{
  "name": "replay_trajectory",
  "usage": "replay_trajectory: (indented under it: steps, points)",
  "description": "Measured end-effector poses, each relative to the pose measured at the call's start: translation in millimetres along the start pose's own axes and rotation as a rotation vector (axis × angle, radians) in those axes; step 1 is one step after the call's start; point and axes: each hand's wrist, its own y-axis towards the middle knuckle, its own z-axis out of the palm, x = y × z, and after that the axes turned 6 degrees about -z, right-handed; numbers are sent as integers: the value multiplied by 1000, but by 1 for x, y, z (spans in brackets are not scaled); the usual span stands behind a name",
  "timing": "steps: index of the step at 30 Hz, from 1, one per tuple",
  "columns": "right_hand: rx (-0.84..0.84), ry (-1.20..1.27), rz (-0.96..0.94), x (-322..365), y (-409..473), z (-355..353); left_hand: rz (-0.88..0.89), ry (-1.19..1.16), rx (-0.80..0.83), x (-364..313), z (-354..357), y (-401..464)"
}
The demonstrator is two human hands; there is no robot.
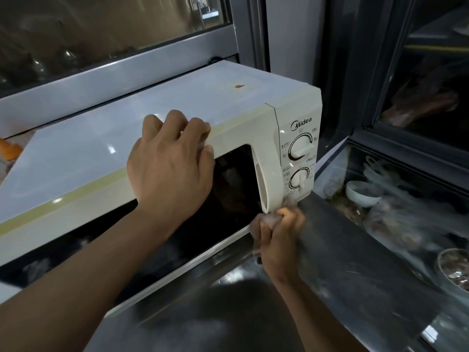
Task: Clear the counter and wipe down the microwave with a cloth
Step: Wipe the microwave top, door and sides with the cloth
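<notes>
A cream-white microwave with two dials stands on a steel counter, its dark door facing me. My left hand rests over the top front edge of the door, fingers curled over the rim. My right hand grips a bunched pale cloth and presses it against the bottom of the door handle, below the control panel. The cloth is blurred and mostly hidden in my fist.
A small orange mark sits on the microwave top. Right of the counter, a lower ledge holds a white bowl, clear plastic bags and a metal bowl. A window frame runs behind the microwave. Something orange lies at far left.
</notes>
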Motion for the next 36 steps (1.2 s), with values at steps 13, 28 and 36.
replay_trajectory:
  steps: [13, 28, 36]
  points:
    - [-149, 42, -301, 81, 32, -43, -23, -18, 75, -1, -4, 2]
    - [-122, 36, -266, 125, 60, -49, 64, -162, 215, -44, 3, 31]
    - [-183, 86, -110, 95, 123, -79, 85, -101, 205, -41, 11, 31]
